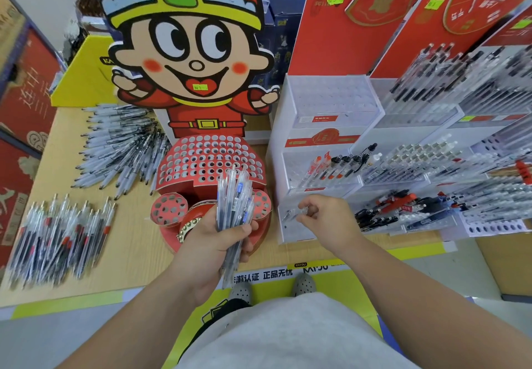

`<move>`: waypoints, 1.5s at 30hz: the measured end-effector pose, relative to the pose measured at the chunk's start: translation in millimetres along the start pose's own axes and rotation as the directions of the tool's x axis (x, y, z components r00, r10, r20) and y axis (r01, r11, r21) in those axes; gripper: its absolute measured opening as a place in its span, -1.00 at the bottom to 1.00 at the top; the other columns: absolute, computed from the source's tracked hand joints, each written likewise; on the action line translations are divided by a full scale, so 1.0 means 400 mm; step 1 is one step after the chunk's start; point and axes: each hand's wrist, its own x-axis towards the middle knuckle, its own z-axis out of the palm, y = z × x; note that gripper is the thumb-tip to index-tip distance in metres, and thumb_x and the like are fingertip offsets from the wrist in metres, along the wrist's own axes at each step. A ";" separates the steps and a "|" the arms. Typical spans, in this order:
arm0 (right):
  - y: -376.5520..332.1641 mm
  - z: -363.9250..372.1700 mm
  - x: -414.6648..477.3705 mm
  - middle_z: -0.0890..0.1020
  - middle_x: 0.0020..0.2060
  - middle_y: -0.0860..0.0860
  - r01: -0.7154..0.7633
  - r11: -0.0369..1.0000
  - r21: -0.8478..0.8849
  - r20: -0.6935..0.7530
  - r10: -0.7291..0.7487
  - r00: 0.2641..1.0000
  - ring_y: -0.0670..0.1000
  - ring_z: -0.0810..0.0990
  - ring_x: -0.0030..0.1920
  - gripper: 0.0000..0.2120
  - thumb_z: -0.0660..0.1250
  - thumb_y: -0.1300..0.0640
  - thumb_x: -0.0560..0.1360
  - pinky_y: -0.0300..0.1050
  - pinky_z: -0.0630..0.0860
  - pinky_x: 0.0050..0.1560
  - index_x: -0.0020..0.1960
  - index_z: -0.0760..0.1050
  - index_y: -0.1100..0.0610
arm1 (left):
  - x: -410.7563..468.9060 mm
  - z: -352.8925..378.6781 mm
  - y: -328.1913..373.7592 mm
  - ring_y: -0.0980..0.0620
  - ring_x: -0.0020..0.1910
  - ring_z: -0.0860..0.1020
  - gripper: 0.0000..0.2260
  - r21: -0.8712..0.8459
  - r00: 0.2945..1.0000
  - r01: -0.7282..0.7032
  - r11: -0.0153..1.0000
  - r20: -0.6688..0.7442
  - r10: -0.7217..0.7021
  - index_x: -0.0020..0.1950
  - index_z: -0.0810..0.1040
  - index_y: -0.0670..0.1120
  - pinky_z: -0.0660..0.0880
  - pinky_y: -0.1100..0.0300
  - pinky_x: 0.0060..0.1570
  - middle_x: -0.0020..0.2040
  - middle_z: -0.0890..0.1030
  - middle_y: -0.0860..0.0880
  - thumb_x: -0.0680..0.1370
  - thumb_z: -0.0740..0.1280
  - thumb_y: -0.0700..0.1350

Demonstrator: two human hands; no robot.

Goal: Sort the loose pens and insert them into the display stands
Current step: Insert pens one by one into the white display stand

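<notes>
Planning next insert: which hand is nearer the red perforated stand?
Left. The left hand is directly before the red perforated stand; right hand is off to its right.

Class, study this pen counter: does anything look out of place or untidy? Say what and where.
Yes: a fanned heap of pens and a second heap lie loose on the table, left of the red cartoon stand, whose visible holes stand empty.

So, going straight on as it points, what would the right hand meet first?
Probably the clear stand's lowest tier, just ahead of the pen the right hand pinches; depth unclear.
</notes>
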 end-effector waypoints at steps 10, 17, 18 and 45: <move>-0.015 0.011 0.019 0.66 -0.20 -0.04 0.032 0.988 -0.148 0.055 -0.024 0.998 -0.05 0.56 -0.18 -0.77 0.49 0.11 0.48 -0.18 0.54 -0.04 0.12 0.65 0.09 | -0.011 0.007 0.014 -0.02 -0.31 0.56 -0.75 -0.008 0.999 -0.006 1.000 0.048 0.006 0.26 0.53 -0.21 0.53 0.09 -0.31 -0.13 0.68 -0.13 0.58 0.35 -0.30; -0.052 -0.063 -0.038 0.65 -0.35 -0.07 -0.104 0.989 0.108 0.020 0.102 0.995 -0.04 0.65 -0.27 -0.94 0.46 0.15 0.49 -0.04 0.61 -0.15 -0.05 0.62 0.03 | -0.018 0.012 0.021 -0.02 -0.31 0.54 -0.76 -0.049 0.991 -0.011 0.999 0.129 0.017 0.22 0.54 -0.20 0.49 0.10 -0.34 -0.03 0.67 -0.21 0.56 0.34 -0.33; -0.073 -0.081 -0.048 0.67 -0.35 0.00 -0.148 0.956 0.254 0.026 0.147 0.989 -0.01 0.66 -0.29 -0.98 0.45 0.16 0.51 -0.03 0.62 -0.20 -0.09 0.62 0.06 | -0.017 0.018 0.022 -0.02 -0.32 0.53 -0.77 -0.042 0.989 -0.014 0.999 0.146 0.020 0.21 0.54 -0.20 0.49 0.10 -0.34 -0.03 0.67 -0.21 0.56 0.34 -0.33; -0.028 -0.265 -0.080 0.68 -0.31 0.14 -0.189 0.731 0.656 -0.074 0.312 0.947 0.05 0.64 -0.30 -0.97 0.47 0.25 0.49 -0.16 0.61 -0.28 -0.10 0.65 0.16 | 0.044 0.062 0.005 -0.02 -0.38 0.47 -0.80 0.099 0.990 -0.002 0.995 0.142 -0.012 0.16 0.54 -0.09 0.45 0.14 -0.45 -0.21 0.53 -0.17 0.59 0.34 -0.33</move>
